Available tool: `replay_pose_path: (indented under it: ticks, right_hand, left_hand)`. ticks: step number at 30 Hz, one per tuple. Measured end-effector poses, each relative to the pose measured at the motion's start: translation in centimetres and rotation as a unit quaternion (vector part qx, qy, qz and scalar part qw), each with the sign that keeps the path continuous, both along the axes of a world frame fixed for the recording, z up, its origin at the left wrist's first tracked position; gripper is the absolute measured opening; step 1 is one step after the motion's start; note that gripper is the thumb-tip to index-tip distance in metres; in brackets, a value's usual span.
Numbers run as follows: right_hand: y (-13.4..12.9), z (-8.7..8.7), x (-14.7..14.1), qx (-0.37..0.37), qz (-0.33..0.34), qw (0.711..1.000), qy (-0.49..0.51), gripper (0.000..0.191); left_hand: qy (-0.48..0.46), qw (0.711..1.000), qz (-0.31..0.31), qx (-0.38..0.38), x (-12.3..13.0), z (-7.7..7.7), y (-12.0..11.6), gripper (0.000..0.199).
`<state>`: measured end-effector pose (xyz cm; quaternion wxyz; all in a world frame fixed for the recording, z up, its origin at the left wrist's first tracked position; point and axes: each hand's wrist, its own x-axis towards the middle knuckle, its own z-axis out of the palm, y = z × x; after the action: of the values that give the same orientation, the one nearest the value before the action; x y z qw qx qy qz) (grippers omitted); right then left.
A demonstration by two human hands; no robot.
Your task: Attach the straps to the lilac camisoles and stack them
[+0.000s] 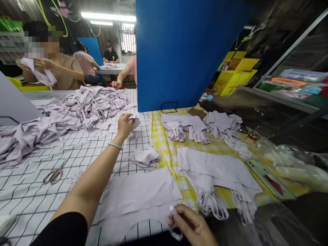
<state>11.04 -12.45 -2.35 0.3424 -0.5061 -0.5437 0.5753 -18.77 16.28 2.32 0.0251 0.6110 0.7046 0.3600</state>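
My left hand [124, 128], reaching out over the white checked cloth, is closed on a small bunched piece of pale lilac fabric [135, 122]. A pale lilac garment [143, 191] lies spread flat in front of me. At its lower right corner my right hand [193, 225] pinches a thin looped fabric strap [176, 234]. Just beyond the garment sits a crumpled lilac piece [147, 158]. To the right, a neat stack of lilac garments [217, 167] has its looped straps hanging toward me.
A large heap of lilac garments [87, 106] covers the far left. Scissors [55, 173] lie left of my forearm. More stacked garments [186, 124] rest below a tall blue board [176, 54]. A green phone [270, 179] lies at right. Co-workers sit across the table.
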Motion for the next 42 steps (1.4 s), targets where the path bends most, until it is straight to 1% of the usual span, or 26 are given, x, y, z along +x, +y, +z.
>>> replay_pose_path:
  ticks: [2, 4, 5, 6, 7, 8, 9, 10, 11, 12, 14, 15, 17, 18, 20, 22, 24, 26, 27, 29, 30, 34, 35, 37, 39, 42]
  right_hand:
    - [-0.1, 0.7, -0.2, -0.012, 0.026, 0.999, 0.021, 0.044]
    - [-0.4, 1.0, -0.3, -0.038, 0.034, 0.998, 0.045, 0.038]
    - [-0.7, 0.9, -0.2, -0.051, 0.024, 0.997, 0.059, 0.037]
    - [-1.1, 0.8, -0.1, -0.06, 0.008, 0.995, 0.076, 0.037]
    - [-1.5, 0.5, 0.0, -0.065, -0.012, 0.994, 0.092, 0.037]
    - [-1.9, 0.2, 0.2, -0.069, -0.036, 0.991, 0.107, 0.035]
    - [-2.4, -0.1, 0.4, -0.075, -0.059, 0.988, 0.123, 0.033]
    - [-2.8, -0.4, 0.5, -0.084, -0.08, 0.984, 0.138, 0.032]
    - [-3.2, -0.6, 0.6, -0.096, -0.095, 0.979, 0.152, 0.032]
    - [-3.6, -0.8, 0.7, -0.108, -0.106, 0.975, 0.163, 0.032]
    - [-4.2, -0.9, 0.8, -0.12, -0.116, 0.97, 0.175, 0.032]
    - [-4.5, -0.9, 0.8, -0.117, -0.119, 0.97, 0.176, 0.032]
    - [-5.2, -0.8, 0.8, -0.098, -0.122, 0.973, 0.169, 0.03]
    - [-5.5, -0.8, 0.8, -0.082, -0.121, 0.977, 0.158, 0.028]
    - [-6.1, -0.7, 0.7, -0.033, -0.119, 0.986, 0.115, 0.024]
    - [-6.6, -0.7, 0.6, 0.041, -0.123, 0.99, 0.052, 0.019]
    - [-7.0, -0.7, 0.4, 0.117, -0.129, 0.985, -0.008, 0.017]
    - [-7.2, -0.8, 0.3, 0.165, -0.133, 0.976, -0.05, 0.018]
    - [-7.3, -0.8, 0.3, 0.176, -0.133, 0.973, -0.062, 0.019]
    - [-7.3, -0.8, 0.4, 0.174, -0.128, 0.974, -0.067, 0.019]
    - [-7.3, -0.7, 0.5, 0.165, -0.12, 0.977, -0.061, 0.019]
    - [-7.1, -0.4, 1.0, 0.109, -0.076, 0.99, -0.038, 0.022]
    - [-7.1, -0.3, 1.0, 0.102, -0.07, 0.992, -0.037, 0.023]
    - [-7.0, -0.2, 1.1, 0.097, -0.066, 0.992, -0.038, 0.024]
    - [-7.1, -0.2, 1.0, 0.094, -0.068, 0.992, -0.039, 0.025]
    - [-7.5, -0.3, 1.1, 0.052, -0.075, 0.995, -0.036, 0.029]
  left_hand:
    - [-0.004, 0.999, -0.053, 0.006, 1.1, 0.3, -0.7, 0.033]
    - [-0.009, 0.994, -0.103, -0.025, 2.1, 0.2, -2.0, 0.032]
    - [-0.012, 0.992, -0.118, -0.049, 2.7, 0.0, -3.0, 0.033]
    - [-0.014, 0.989, -0.129, -0.064, 3.3, -0.2, -4.4, 0.036]
    - [-0.02, 0.987, -0.144, -0.061, 4.1, -0.4, -6.2, 0.04]
    - [-0.029, 0.985, -0.165, -0.051, 5.1, -0.5, -8.3, 0.043]
    - [-0.048, 0.978, -0.204, -0.011, 6.2, -0.6, -10.9, 0.044]
    - [-0.082, 0.964, -0.252, 0.013, 7.4, -0.6, -13.8, 0.041]
    - [-0.128, 0.946, -0.297, 0.0, 8.7, -0.7, -16.9, 0.034]
    - [-0.182, 0.927, -0.325, -0.036, 9.9, -0.9, -19.9, 0.028]
    - [-0.287, 0.889, -0.329, -0.137, 12.0, -1.6, -25.3, 0.018]
    - [-0.33, 0.865, -0.322, -0.197, 12.7, -2.1, -27.4, 0.019]
    - [-0.417, 0.806, -0.297, -0.297, 13.6, -3.1, -30.2, 0.026]
    - [-0.457, 0.774, -0.288, -0.331, 13.7, -3.5, -30.9, 0.028]
    - [-0.529, 0.714, -0.276, -0.367, 13.8, -4.0, -31.6, 0.029]
    - [-0.579, 0.673, -0.267, -0.374, 13.7, -4.3, -31.8, 0.03]
    - [-0.61, 0.657, -0.251, -0.365, 13.8, -4.4, -32.1, 0.032]
    - [-0.624, 0.656, -0.237, -0.352, 13.9, -4.5, -32.4, 0.034]
    - [-0.626, 0.657, -0.234, -0.349, 13.9, -4.5, -32.5, 0.034]
    - [-0.626, 0.652, -0.233, -0.359, 13.8, -4.7, -32.7, 0.033]
    - [-0.627, 0.645, -0.235, -0.369, 13.8, -4.7, -32.8, 0.034]
    - [-0.635, 0.603, -0.245, -0.417, 13.4, -4.8, -32.6, 0.035]
    - [-0.634, 0.601, -0.245, -0.42, 13.4, -4.7, -32.6, 0.035]
    - [-0.623, 0.615, -0.246, -0.417, 13.5, -4.6, -32.5, 0.035]
    - [-0.599, 0.646, -0.248, -0.403, 13.5, -4.5, -32.6, 0.034]
    - [-0.537, 0.709, -0.257, -0.377, 13.4, -4.4, -32.7, 0.026]
